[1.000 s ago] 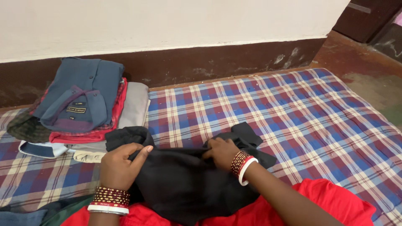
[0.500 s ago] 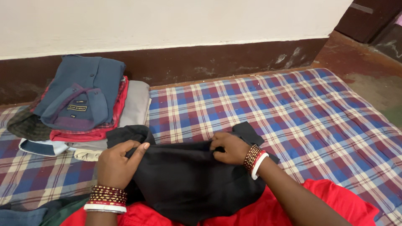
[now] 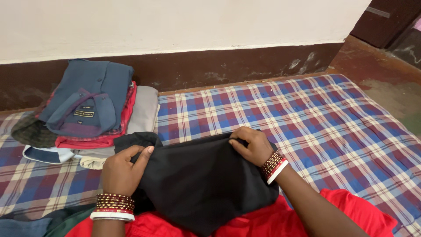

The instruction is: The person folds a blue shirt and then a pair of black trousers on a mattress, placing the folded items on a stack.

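A checked woven mat [image 3: 307,114] in blue, red and cream spreads under and beyond both hands. Beyond the left hand [image 3: 123,171] sits a stack of folded clothes [image 3: 87,109], a blue collared shirt topmost. Between the hands lies a soft, matte black garment [image 3: 197,184]; each hand pinches its upper edge, the right hand [image 3: 252,147] at the far corner.

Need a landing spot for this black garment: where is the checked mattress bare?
Bare: the checked mattress right of the folded clothes pile, between the wall skirting and the right hand. Crowded: the left side, where the pile sits by the left hand and black garment.
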